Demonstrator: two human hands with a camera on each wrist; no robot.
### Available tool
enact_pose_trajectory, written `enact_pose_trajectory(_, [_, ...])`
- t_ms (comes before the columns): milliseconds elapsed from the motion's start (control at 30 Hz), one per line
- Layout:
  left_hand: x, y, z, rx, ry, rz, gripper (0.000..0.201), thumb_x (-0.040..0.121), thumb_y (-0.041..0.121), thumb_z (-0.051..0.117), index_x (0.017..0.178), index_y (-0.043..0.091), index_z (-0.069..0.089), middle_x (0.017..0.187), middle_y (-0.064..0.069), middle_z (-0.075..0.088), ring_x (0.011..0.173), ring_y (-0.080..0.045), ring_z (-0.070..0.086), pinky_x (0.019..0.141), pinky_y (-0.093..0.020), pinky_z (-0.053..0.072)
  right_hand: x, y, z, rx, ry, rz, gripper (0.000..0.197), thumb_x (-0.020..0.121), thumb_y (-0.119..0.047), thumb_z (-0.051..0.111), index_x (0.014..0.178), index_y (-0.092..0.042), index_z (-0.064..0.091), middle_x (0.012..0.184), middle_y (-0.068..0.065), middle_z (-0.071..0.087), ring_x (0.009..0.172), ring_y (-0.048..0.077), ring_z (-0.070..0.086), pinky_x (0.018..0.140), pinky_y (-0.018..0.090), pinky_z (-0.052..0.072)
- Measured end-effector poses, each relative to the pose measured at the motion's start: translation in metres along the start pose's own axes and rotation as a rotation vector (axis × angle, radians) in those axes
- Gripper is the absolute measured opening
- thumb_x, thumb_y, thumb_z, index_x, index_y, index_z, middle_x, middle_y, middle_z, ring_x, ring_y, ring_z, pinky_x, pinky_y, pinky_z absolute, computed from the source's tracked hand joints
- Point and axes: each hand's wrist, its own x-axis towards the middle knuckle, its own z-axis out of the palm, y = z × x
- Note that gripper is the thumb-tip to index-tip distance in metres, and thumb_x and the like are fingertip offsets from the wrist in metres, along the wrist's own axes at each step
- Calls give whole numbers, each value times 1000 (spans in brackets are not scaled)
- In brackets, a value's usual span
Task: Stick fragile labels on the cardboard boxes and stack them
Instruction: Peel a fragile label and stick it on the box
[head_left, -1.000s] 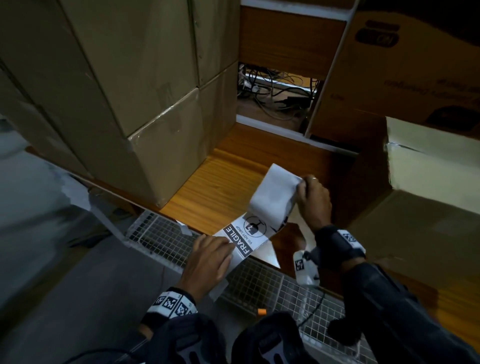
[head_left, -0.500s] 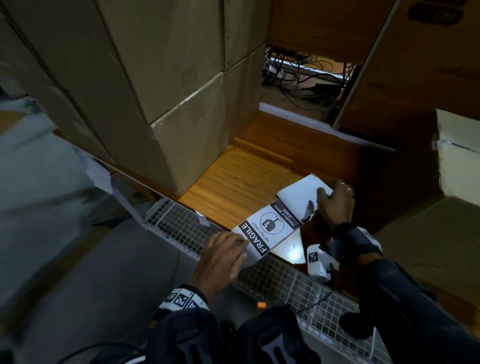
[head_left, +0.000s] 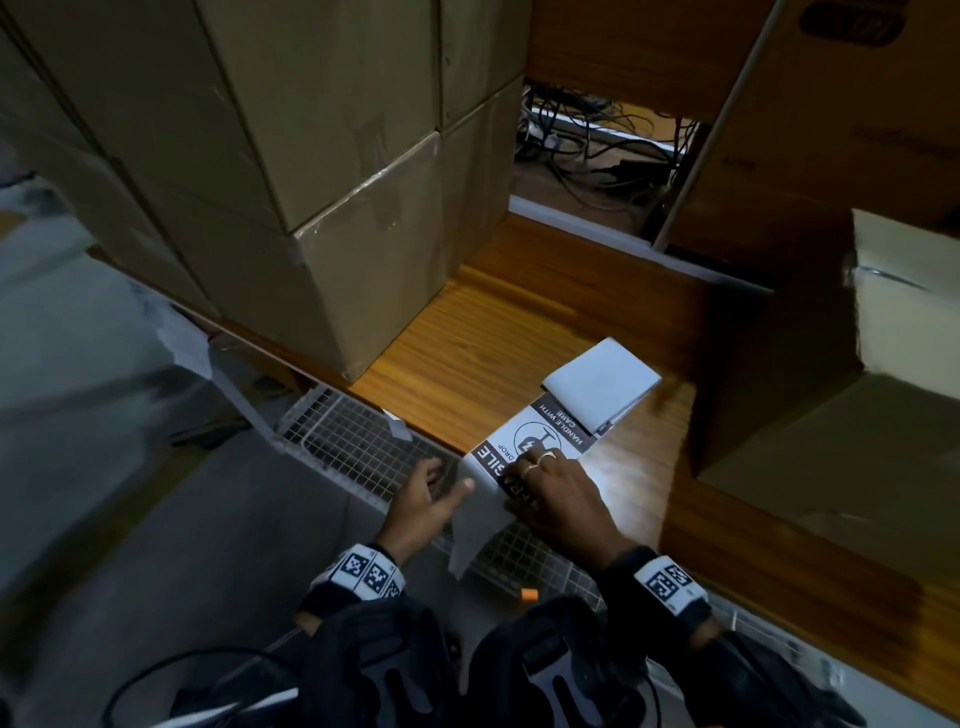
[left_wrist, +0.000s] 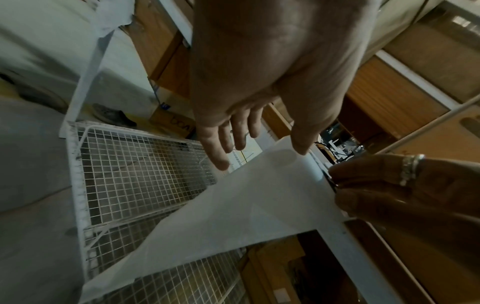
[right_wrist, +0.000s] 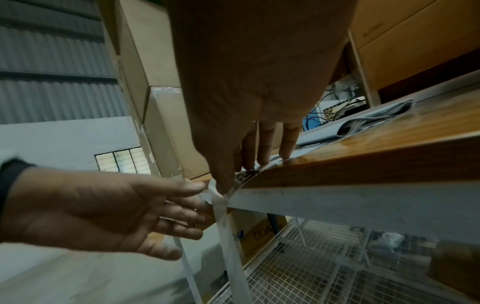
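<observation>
Label: the white paper fragile label with black print (head_left: 540, 448) lay flat at the front edge of the brown wooden table top (head_left: 483, 353). Its far end was folded over into a white flap.
Backing: a thin white backing sheet (head_left: 475, 519) hung down from the label's near end, over the table edge.
Right hand: the right hand (head_left: 558, 499) lay on the near end of the label. Its fingers (right_wrist: 288, 142) were straight and close together, pressing the label down on the wood. Its thumb tip touched the paper right at the edge.
Left hand: the left hand (head_left: 421, 506) was just beside the hanging sheet. Its fingers (left_wrist: 215, 144) were straight and a little apart. Its thumb touched the sheet's top corner. It held nothing tight.
Left boxes: big plain brown cardboard boxes (head_left: 332, 171) stood stacked on the left part of the table, near the label but not touching it.
Right box: another brown cardboard box (head_left: 841, 431) sat on the right, apart from the label.
Below: a white wire mesh shelf (head_left: 353, 441) stuck out under the table edge, below both hands.
Behind: a tangle of black cables (head_left: 587, 140) lay in a gap at the back.
</observation>
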Motion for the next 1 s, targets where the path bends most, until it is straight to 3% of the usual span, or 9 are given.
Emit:
enact_pose_trajectory(100, [0, -5, 4, -27, -78, 35, 41, 92, 36, 73, 128, 23, 57, 122, 12, 60, 118, -10, 57, 90, -21, 47, -7, 6, -2, 0, -32, 6, 33, 88, -39, 71, 115, -20, 69, 113, 3, 65, 98, 25, 61, 78, 37, 49])
enact_pose_trajectory(267, [-3, -6, 9, -155, -152, 147, 14, 96, 20, 69, 107, 13, 74, 106, -4, 75, 103, -18, 70, 85, -29, 55, -18, 9, -1, 6, -8, 21, 34, 91, -43, 69, 119, -23, 67, 116, 1, 64, 102, 24, 59, 82, 37, 43])
enact_pose_trajectory(400, [-6, 2, 15, -227, -145, 175, 15, 98, 16, 67, 110, 13, 74, 105, -6, 76, 101, -23, 71, 83, -32, 57, -16, 6, 0, 16, 20, 41, 35, 91, -48, 68, 118, -26, 68, 115, 0, 64, 105, 24, 59, 83, 37, 39])
enact_pose_trajectory(500, [-9, 7, 18, -263, -161, 175, 17, 97, 15, 67, 113, 14, 74, 107, -7, 76, 104, -24, 71, 84, -30, 55, -9, 2, -1, 32, 58, 43, 35, 91, -56, 63, 109, -27, 70, 102, -2, 66, 97, 22, 61, 79, 35, 38])
enact_pose_trajectory(600, [-12, 10, 18, -286, -217, 185, 17, 98, 12, 64, 113, 7, 72, 110, -10, 76, 109, -22, 70, 88, -30, 55, -3, -1, -3, 50, 66, 43, 44, 94, -68, 48, 101, -30, 70, 91, -7, 68, 85, 16, 62, 74, 34, 45])
enact_pose_trajectory(700, [-13, 12, 17, -268, -238, 218, 19, 100, 10, 60, 114, 8, 73, 114, -8, 75, 113, -19, 69, 93, -30, 55, 0, -2, -7, 47, 66, 35, 34, 97, -59, 52, 100, -31, 71, 88, -8, 69, 83, 13, 63, 76, 35, 46])
enact_pose_trajectory(833, [-10, 11, 15, -215, -214, 243, 19, 101, 10, 60, 113, 13, 74, 112, -6, 75, 110, -19, 68, 89, -28, 54, 1, -1, -8, 46, 68, 49, 22, 99, -40, 56, 92, -27, 72, 82, -7, 69, 81, 14, 64, 77, 35, 45])
enact_pose_trajectory(900, [-8, 10, 14, -193, -221, 252, 19, 101, 10, 59, 113, 14, 74, 112, -6, 74, 111, -20, 68, 90, -30, 54, 1, 2, -6, 60, 86, 64, 29, 98, -43, 51, 88, -26, 71, 79, -7, 68, 78, 15, 64, 76, 36, 47])
enact_pose_trajectory(1000, [-8, 9, 13, -174, -227, 247, 20, 101, 11, 58, 115, 15, 73, 111, -5, 74, 110, -21, 68, 92, -35, 55, 1, 3, -5, 133, 82, 72, 40, 97, -56, 45, 96, -30, 75, 83, -13, 70, 77, 7, 63, 79, 36, 51])
